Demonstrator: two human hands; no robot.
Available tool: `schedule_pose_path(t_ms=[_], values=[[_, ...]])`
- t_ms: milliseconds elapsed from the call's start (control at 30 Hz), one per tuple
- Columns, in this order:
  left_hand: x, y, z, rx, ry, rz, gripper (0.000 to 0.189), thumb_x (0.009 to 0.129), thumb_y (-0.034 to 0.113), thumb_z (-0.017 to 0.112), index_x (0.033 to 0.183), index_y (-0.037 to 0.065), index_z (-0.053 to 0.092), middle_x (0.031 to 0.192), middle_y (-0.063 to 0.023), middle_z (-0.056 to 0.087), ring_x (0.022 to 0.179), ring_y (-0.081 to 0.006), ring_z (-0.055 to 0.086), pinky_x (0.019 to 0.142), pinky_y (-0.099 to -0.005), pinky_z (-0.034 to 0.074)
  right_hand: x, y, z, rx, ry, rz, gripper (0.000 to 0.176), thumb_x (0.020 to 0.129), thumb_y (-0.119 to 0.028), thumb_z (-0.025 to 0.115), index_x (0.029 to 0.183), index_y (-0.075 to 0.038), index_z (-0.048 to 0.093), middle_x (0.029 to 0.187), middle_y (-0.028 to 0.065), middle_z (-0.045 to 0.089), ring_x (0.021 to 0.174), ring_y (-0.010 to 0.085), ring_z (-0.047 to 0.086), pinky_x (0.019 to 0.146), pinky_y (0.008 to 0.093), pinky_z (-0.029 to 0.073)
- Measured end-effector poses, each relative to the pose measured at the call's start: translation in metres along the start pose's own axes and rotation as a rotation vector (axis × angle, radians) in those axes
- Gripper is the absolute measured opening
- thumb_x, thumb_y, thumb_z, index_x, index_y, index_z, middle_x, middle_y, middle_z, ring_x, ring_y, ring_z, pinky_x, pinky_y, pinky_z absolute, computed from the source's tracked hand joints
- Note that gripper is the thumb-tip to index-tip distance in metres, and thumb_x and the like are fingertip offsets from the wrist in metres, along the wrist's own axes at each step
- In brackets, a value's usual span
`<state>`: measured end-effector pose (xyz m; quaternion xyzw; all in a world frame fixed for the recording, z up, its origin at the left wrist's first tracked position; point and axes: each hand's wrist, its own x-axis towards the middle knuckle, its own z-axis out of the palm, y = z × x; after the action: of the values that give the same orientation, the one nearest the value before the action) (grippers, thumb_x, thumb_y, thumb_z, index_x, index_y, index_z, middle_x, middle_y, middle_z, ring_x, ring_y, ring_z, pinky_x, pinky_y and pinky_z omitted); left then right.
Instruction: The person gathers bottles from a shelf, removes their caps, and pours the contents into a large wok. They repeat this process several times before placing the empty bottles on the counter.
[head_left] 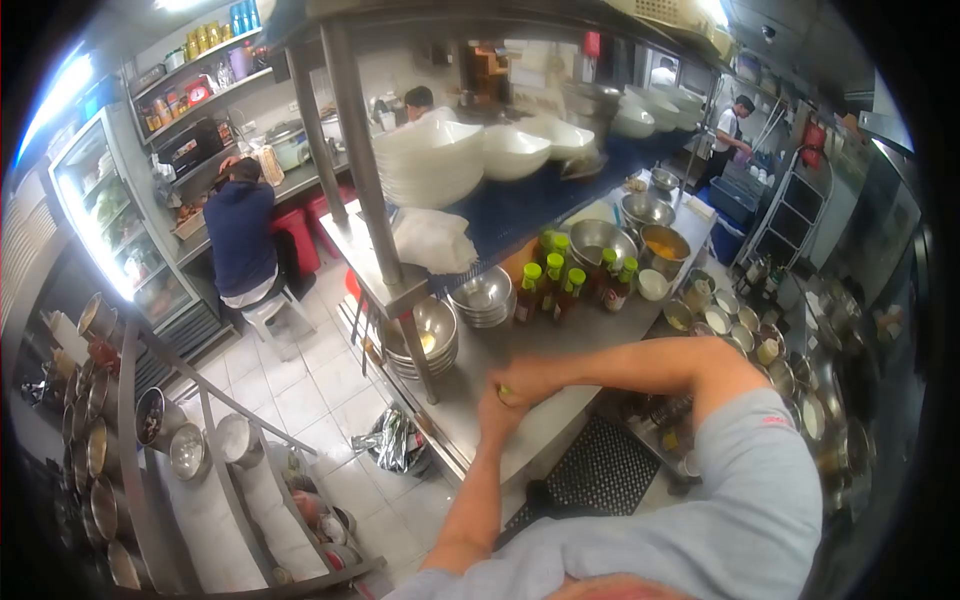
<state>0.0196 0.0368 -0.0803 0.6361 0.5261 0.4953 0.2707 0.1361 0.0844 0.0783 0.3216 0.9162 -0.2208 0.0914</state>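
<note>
My left hand (496, 414) and my right hand (532, 376) are closed together over the near end of the steel counter (550, 350). Between the fingers shows a small yellow-green piece (504, 391), coloured like the bottle caps nearby; whatever else is in my grip stays hidden. Several sauce bottles (548, 285) with bright green caps stand upright just beyond my hands. To the left of them is a stack of steel bowls (484, 298). Another steel bowl (430, 335) on a stack by the shelf post has something yellowish inside.
A metal post (360, 150) rises at the left of the counter, under a shelf with stacked white bowls (425, 165). Pots with food (665, 245) stand farther right. One person (245, 235) sits on a stool; another (728, 140) stands at the back. A black mat (605, 465) covers floor beside me.
</note>
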Motion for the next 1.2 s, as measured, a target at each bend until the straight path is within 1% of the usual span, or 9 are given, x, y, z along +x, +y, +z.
schedule_pose_path(t_ms=[67,167,267,367,467,667,967,1067,1200], values=[[-0.003,-0.001,-0.001,-0.056,-0.083,-0.101,0.054,0.071,0.027,0.082,0.113,0.003,0.058,0.098,-0.0225,0.069,0.092,-0.0435,0.066,0.079,-0.0477,0.053,0.001,0.011,0.001,-0.128,-0.061,-0.191,0.041,0.088,-0.035,0.057,0.110,0.000,0.061,0.089,0.0263,0.068,0.086,0.0456,0.065,0.078,0.0513,0.052],[-0.002,-0.023,0.009,0.107,0.043,0.298,0.055,0.073,0.029,0.080,0.116,0.003,0.058,0.096,-0.0235,0.069,0.093,-0.0437,0.066,0.079,-0.0481,0.053,0.003,0.009,-0.019,-0.156,-0.145,-0.367,0.042,0.089,-0.037,0.057,0.110,-0.001,0.058,0.089,0.0269,0.068,0.085,0.0451,0.065,0.078,0.0520,0.051],[-0.004,0.016,-0.009,-0.008,0.028,-0.098,0.057,0.074,0.030,0.080,0.119,0.003,0.057,0.097,-0.0236,0.069,0.095,-0.0426,0.066,0.079,-0.0483,0.053,0.015,0.041,-0.019,-0.369,0.081,-0.640,0.047,0.089,-0.043,0.057,0.111,-0.002,0.057,0.089,0.0268,0.068,0.084,0.0456,0.065,0.077,0.0525,0.052],[-0.006,-0.013,0.005,-0.042,0.016,0.048,0.060,0.074,0.032,0.082,0.120,0.003,0.056,0.098,-0.0236,0.069,0.097,-0.0432,0.066,0.079,-0.0487,0.053,-0.014,-0.034,-0.042,-0.240,0.011,0.050,0.049,0.088,-0.046,0.058,0.111,-0.003,0.059,0.089,0.0256,0.069,0.084,0.0467,0.066,0.075,0.0531,0.053],[0.000,-0.020,0.006,0.046,0.109,0.219,0.064,0.072,0.034,0.084,0.121,0.003,0.055,0.099,-0.0235,0.070,0.099,-0.0438,0.065,0.080,-0.0486,0.053,0.021,0.014,0.025,-0.021,0.074,0.116,0.051,0.088,-0.049,0.059,0.114,-0.005,0.057,0.089,0.0246,0.070,0.082,0.0481,0.066,0.072,0.0530,0.054],[-0.006,0.021,-0.016,0.032,-0.038,-0.194,0.055,0.071,0.035,0.086,0.112,0.007,0.061,0.105,-0.0190,0.070,0.099,-0.0389,0.067,0.079,-0.0441,0.054,0.000,0.005,0.010,0.044,0.071,-0.123,0.043,0.091,-0.042,0.058,0.117,-0.008,0.053,0.086,0.0251,0.068,0.077,0.0455,0.066,0.068,0.0532,0.053],[-0.008,-0.005,0.007,0.068,0.033,0.011,0.054,0.069,0.039,0.087,0.108,0.009,0.064,0.103,-0.0162,0.070,0.097,-0.0367,0.068,0.082,-0.0429,0.054,0.019,0.024,-0.034,-0.261,-0.144,-0.727,0.039,0.088,-0.040,0.064,0.109,-0.009,0.050,0.075,0.0196,0.065,0.070,0.0429,0.064,0.063,0.0529,0.050],[-0.006,0.008,0.002,-0.013,0.033,-0.335,0.056,0.069,0.037,0.088,0.109,0.008,0.063,0.104,-0.0169,0.070,0.098,-0.0379,0.068,0.083,-0.0440,0.054,0.034,0.035,-0.029,-0.152,-0.195,-0.546,0.040,0.086,-0.040,0.065,0.110,-0.010,0.051,0.081,0.0182,0.067,0.074,0.0418,0.065,0.064,0.0521,0.051],[-0.002,0.035,-0.005,-0.031,0.116,-0.321,0.049,0.071,0.028,0.085,0.109,0.006,0.064,0.103,-0.0180,0.070,0.098,-0.0370,0.068,0.082,-0.0426,0.054,0.028,0.039,-0.015,-0.045,-0.087,-0.437,0.041,0.086,-0.041,0.066,0.110,-0.010,0.053,0.087,0.0176,0.068,0.079,0.0406,0.066,0.064,0.0508,0.051]])
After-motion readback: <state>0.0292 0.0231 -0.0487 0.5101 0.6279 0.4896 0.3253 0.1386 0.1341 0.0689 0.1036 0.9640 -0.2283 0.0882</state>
